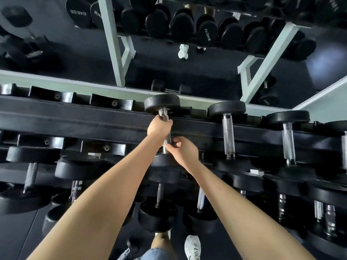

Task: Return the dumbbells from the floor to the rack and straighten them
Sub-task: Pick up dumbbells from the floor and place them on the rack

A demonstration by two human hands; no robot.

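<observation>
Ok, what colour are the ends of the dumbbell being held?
Black; the dumbbell shows best in the head view.

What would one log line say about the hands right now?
phase: setting dumbbell on rack top tier | left hand: grips handle, far end | right hand: holds handle, near end | state: not yet released

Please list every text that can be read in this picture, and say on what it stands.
"22.5KG", mirrored, digits uncertain: top-left dumbbell end.
"12.5KG", mirrored and turned sideways, digits uncertain: top-middle dumbbell end.
"KG", the rest cut off: neighbouring end.
Print on the right-hand end: too blurred to read.
</observation>
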